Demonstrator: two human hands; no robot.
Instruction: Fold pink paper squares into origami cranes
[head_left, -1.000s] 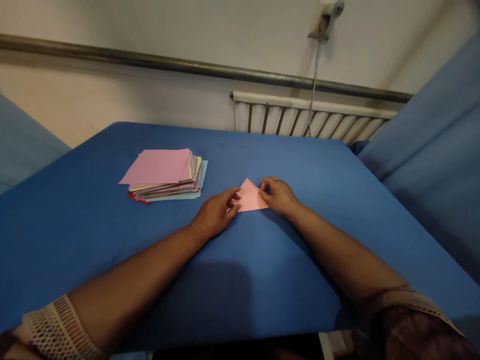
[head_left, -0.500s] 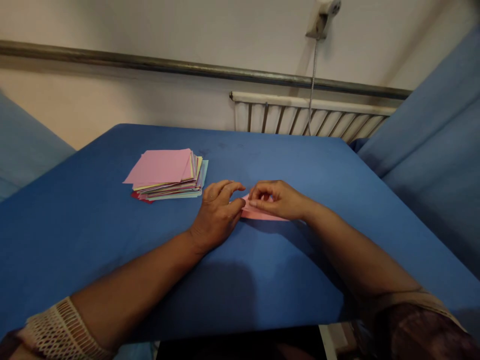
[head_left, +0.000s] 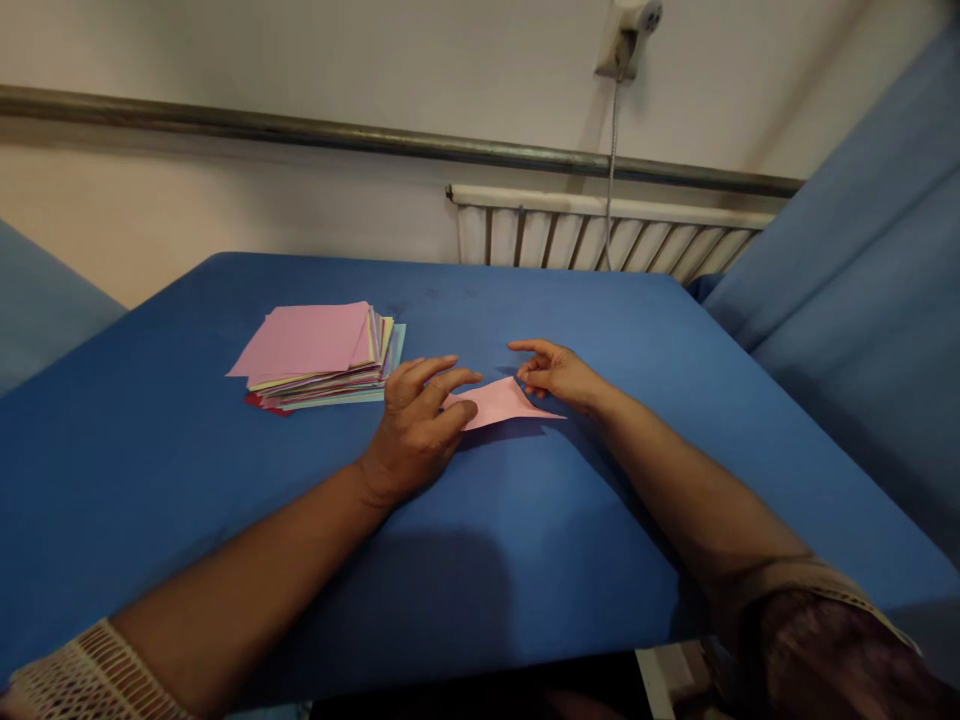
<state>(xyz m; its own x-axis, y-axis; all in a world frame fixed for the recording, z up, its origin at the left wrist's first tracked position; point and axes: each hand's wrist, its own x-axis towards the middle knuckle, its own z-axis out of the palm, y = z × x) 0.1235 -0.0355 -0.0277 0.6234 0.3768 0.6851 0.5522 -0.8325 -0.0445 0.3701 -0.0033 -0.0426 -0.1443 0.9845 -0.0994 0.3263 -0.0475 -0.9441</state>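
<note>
A small folded sheet of pink paper (head_left: 495,402) is on the blue table, with a pointed corner sticking out to the right. My left hand (head_left: 424,425) grips the paper's left end, thumb on top, the other fingers raised and curved above it. Just beyond the paper's right side is my right hand (head_left: 559,375), its index finger stretched out to the left and the other fingers loosely curled. It appears to hold nothing. The underside of the paper and part of its left end are hidden.
A stack of coloured paper sheets (head_left: 307,340), pink on top, lies left of my hands. The blue cloth-covered table (head_left: 465,570) reaches back to a radiator (head_left: 555,235) and a wall pipe (head_left: 300,125). A blue curtain (head_left: 847,250) hangs at the right.
My right hand has let go of the pink paper and drawn back to the right, its index finger now extended. The paper's right side is uncovered. My left hand stays on its left end.
</note>
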